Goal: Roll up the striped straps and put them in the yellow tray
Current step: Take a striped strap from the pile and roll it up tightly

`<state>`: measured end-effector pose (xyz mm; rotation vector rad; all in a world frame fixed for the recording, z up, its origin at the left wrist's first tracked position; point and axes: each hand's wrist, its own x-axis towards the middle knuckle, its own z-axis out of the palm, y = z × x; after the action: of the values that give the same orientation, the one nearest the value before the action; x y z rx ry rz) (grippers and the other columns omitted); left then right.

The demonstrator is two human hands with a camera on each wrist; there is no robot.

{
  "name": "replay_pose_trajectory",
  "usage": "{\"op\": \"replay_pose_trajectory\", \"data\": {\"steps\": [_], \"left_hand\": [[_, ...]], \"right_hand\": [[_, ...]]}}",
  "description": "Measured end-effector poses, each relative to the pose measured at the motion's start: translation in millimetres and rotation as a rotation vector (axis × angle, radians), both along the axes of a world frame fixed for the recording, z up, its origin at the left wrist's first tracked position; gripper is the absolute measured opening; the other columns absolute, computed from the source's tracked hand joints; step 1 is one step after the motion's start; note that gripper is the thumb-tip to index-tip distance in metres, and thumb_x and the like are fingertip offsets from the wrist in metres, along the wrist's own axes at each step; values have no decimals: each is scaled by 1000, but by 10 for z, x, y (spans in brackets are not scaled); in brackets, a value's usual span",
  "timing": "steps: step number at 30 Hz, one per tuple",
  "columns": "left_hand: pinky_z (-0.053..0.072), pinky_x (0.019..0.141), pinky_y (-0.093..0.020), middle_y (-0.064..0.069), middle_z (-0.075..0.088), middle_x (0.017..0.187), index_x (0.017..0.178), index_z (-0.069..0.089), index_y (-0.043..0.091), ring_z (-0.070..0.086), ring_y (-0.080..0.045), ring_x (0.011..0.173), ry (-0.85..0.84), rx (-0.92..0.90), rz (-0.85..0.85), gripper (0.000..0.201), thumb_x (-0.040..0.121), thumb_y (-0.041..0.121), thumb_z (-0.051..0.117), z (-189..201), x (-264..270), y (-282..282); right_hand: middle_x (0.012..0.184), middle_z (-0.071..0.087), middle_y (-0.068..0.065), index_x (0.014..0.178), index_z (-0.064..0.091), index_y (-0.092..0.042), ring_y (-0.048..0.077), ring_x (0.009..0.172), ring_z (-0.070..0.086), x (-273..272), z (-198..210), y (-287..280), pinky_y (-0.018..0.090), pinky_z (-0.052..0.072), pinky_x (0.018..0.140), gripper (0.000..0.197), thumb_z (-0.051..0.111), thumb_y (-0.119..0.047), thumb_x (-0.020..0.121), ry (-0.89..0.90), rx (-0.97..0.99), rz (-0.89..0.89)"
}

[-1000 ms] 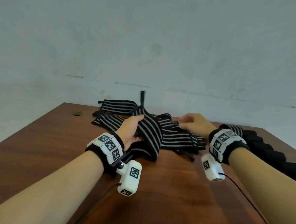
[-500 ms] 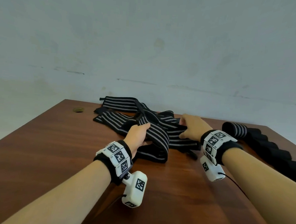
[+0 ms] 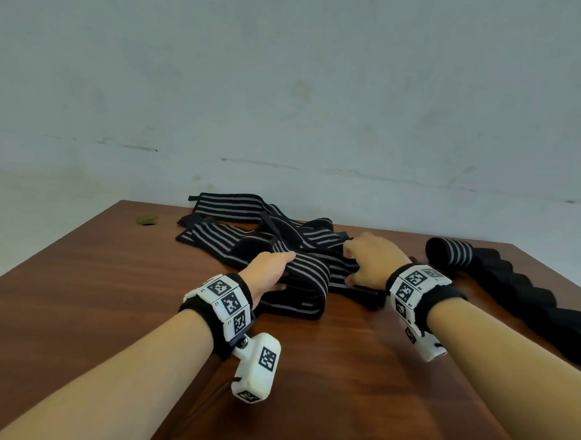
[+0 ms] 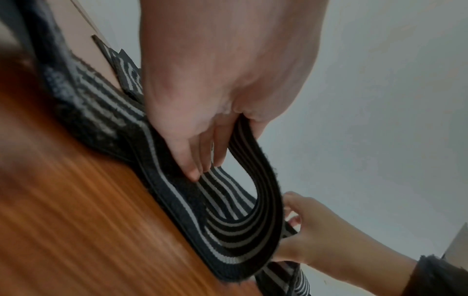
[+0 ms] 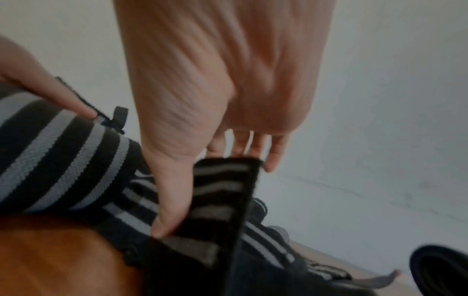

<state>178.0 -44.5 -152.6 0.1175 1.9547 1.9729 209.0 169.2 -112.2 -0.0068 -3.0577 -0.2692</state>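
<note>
A loose pile of black straps with grey stripes (image 3: 227, 238) lies at the far middle of the brown table (image 3: 103, 297). My left hand (image 3: 280, 263) grips a folded loop of one striped strap (image 3: 308, 276), thumb on top and fingers inside the loop (image 4: 255, 218). My right hand (image 3: 356, 262) pinches a strap end (image 5: 222, 202) between thumb and fingers, just right of the loop. In the left wrist view my left hand (image 4: 215, 154) shows the same hold. A rolled striped strap (image 3: 457, 252) stands at the far right. No yellow tray is in view.
A row of dark rolled straps (image 3: 533, 310) runs from the rolled striped one toward the right table edge. A small hole with a greenish scrap (image 3: 146, 219) sits near the far left corner. A pale wall rises behind the table. Bare wood lies in front of my hands.
Both hands have moved forward and down with the strap. The raised loop and the upright thin end have sunk, and the pile lies flatter on the table.
</note>
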Motion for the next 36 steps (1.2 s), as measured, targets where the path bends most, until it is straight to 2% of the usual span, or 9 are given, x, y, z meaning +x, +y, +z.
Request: {"op": "replay_pose_trajectory", "data": {"steps": [2,5,12,17,20,22,26,32,36], "left_hand": [[56,102,-40,-7,65,136,144,54,8,62,-23,123,3,-13,-1,46,106,33,55,-16,1,7],[53,107,-45,-9,65,135,147,52,7,63,-26,121,-11,12,42,51,105,36,55,-64,-26,19],[46,111,-51,-12,59,141,153,42,9,59,-33,125,-19,193,429,64,102,47,49,125,-2,-34],[49,105,-49,-14,67,125,130,59,6,63,-32,113,-295,514,284,52,108,49,39,224,35,-159],[51,94,-45,-14,68,116,112,62,3,64,-32,106,-394,566,221,44,110,41,41,320,98,-237],[50,97,-40,-12,71,110,103,65,2,65,-29,99,-399,595,235,40,109,36,44,377,103,-271],[42,109,-46,-21,66,124,117,65,0,60,-36,112,-417,629,297,48,109,38,39,403,34,-382],[43,93,-50,-16,66,98,93,64,6,60,-36,88,-313,577,359,34,109,29,46,405,31,-432],[50,85,-46,-12,70,114,104,68,10,65,-32,93,-261,582,382,24,108,27,51,482,12,-473]], "right_hand": [[107,64,4,100,53,-25,28,96,58,11,-27,-1,36,42,75,22,73,-30,91,1,-212,51],[91,68,5,82,51,-22,27,86,63,25,22,6,36,48,76,25,73,-16,91,135,-672,32],[93,74,5,95,71,-17,20,89,71,80,361,-296,32,59,81,24,60,5,95,419,-1630,99],[92,73,10,105,70,-8,23,86,70,200,474,-452,34,60,79,31,39,-2,102,279,-2115,159],[85,72,10,99,67,-7,24,77,70,294,428,-509,32,60,70,32,36,-4,99,94,-2151,164],[74,67,6,89,62,-8,21,68,65,357,405,-531,26,57,62,31,32,-4,97,-13,-2124,163],[57,49,2,67,46,-8,16,50,49,435,337,-489,21,45,48,31,27,-5,92,-64,-2042,139],[59,57,-1,63,60,-10,14,49,53,516,181,-250,23,44,53,33,52,-18,94,-125,-1689,77],[91,78,3,88,80,-23,17,83,71,483,26,-184,27,48,80,31,60,-41,102,-283,-1331,-45]]}}
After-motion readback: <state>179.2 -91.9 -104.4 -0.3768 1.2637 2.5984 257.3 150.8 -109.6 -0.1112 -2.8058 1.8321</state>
